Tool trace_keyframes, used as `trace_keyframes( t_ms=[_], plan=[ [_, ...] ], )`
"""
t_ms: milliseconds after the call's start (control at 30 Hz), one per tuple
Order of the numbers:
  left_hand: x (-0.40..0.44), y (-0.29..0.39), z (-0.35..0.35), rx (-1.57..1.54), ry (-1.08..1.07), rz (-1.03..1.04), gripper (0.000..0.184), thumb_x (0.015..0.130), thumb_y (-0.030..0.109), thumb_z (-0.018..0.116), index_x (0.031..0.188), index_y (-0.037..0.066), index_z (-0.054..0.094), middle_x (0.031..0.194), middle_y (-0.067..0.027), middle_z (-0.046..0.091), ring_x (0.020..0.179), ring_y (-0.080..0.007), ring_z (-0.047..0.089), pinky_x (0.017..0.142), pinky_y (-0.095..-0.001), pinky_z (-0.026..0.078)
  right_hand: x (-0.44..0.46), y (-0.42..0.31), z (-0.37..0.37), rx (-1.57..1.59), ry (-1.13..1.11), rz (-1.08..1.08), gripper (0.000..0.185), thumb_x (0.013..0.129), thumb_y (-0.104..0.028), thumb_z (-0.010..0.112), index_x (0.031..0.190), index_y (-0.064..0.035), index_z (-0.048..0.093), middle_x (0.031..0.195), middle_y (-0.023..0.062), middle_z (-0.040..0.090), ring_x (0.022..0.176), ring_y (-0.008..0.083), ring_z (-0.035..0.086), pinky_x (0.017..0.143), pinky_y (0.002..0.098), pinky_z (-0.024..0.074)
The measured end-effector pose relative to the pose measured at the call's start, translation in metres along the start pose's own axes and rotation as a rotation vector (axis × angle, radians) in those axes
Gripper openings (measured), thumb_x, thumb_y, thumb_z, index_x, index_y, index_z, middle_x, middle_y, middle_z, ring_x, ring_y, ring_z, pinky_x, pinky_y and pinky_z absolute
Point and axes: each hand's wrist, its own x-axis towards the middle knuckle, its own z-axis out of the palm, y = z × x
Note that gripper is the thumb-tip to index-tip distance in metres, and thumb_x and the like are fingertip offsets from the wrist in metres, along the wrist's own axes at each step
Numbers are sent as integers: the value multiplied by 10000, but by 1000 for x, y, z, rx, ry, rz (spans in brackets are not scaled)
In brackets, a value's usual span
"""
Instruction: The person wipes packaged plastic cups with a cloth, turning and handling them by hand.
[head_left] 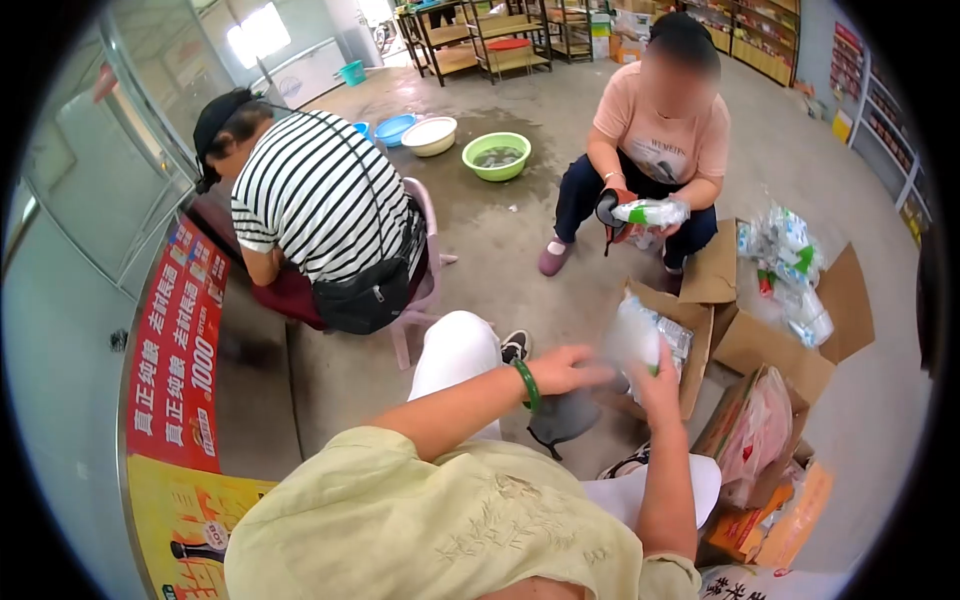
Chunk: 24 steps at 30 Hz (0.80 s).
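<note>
My left hand (565,371), with a green bangle (526,385) at the wrist, reaches toward a white and green plastic package (634,345). Its fingers are smeared by motion, so their grip is unclear. Directly below it is a dark grey item (566,418) with a thin black strap; whether that hand holds it cannot be made out. My right hand (657,388) is closed on the lower right side of the blurred package. Just beyond, an open cardboard box (690,385) contains more clear and silvery plastic packages (675,340).
Opposite me, a squatting person (660,130) holds a similar package (650,212) and a grey-red item. Another person (320,190) sits on a pink chair (428,270) at left. Open boxes (760,350) stand at right; basins, including a green one (497,157), sit farther back.
</note>
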Motion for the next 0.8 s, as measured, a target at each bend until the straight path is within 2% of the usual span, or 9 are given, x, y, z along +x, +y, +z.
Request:
trace_keyframes(
  t_ms=[67, 133, 200, 333, 400, 467, 567, 733, 800],
  plan=[
    [-4, 3, -1, -37, -53, 44, 510, 856, 396, 638, 1209, 40, 546, 1115, -45, 586, 1010, -105, 515, 893, -265, 414, -13, -6, 13, -424, -44, -360, 622, 740, -113, 674, 1314, -59, 440, 1231, 164, 533, 1139, 294, 504, 977, 368, 375],
    [5, -17, -2, -15, -87, 20, 527, 856, 423, 625, 1205, 35, 548, 1116, -56, 590, 1020, -119, 518, 901, -276, 412, -28, 2, 30, -665, 24, -533, 639, 728, -104, 645, 1326, -66, 421, 1229, 199, 513, 1138, 359, 484, 979, 419, 363],
    [8, -27, 1, 139, 3, -165, 538, 837, 426, 645, 1185, 24, 563, 1100, -66, 607, 988, -139, 542, 879, -283, 429, -43, 1, 45, -747, 54, -506, 658, 728, -95, 628, 1339, -54, 388, 1299, 228, 440, 1195, 393, 419, 1011, 457, 316],
    [-2, -30, 11, -205, 112, -16, 511, 830, 387, 660, 1186, 32, 568, 1103, -59, 612, 991, -143, 552, 873, -287, 436, -68, -9, 63, -856, 82, -463, 679, 716, -83, 613, 1346, -39, 364, 1353, 255, 358, 1239, 436, 341, 1041, 491, 260],
    [-7, -36, 9, -343, 130, 27, 494, 835, 368, 657, 1189, 35, 567, 1109, -56, 612, 1000, -142, 553, 875, -288, 437, -76, -7, 64, -826, 17, -382, 707, 693, -75, 614, 1350, -34, 357, 1375, 264, 319, 1261, 461, 294, 1058, 505, 220],
    [-10, -41, -1, -391, 105, 137, 454, 845, 311, 644, 1200, 40, 559, 1122, -47, 611, 1008, -137, 557, 876, -287, 441, -80, -12, 63, -798, 24, -385, 677, 708, -51, 606, 1342, -32, 368, 1364, 244, 341, 1267, 407, 331, 1055, 484, 246],
    [-17, -49, -25, -513, 21, 122, 435, 835, 241, 651, 1205, 37, 550, 1136, -44, 608, 1028, -132, 554, 900, -278, 429, -82, -11, 55, -214, 176, -143, 570, 782, -42, 611, 1312, -23, 403, 1323, 193, 396, 1245, 267, 395, 1012, 392, 344],
    [-13, -79, -40, -553, -2, 134, 462, 812, 202, 672, 1221, 31, 541, 1160, -43, 605, 1052, -137, 551, 936, -283, 407, -73, -9, 38, -176, 324, -48, 578, 813, -110, 647, 1320, -22, 385, 1297, 174, 424, 1221, 264, 418, 971, 432, 382],
    [-2, -98, -35, -547, -104, 131, 539, 807, 185, 675, 1287, 40, 479, 1215, -42, 573, 1100, -137, 519, 969, -292, 378, -74, -22, 47, 225, 409, 312, 522, 831, -167, 641, 1287, -42, 420, 1225, 104, 505, 1118, 222, 489, 923, 355, 416]
  ],
)
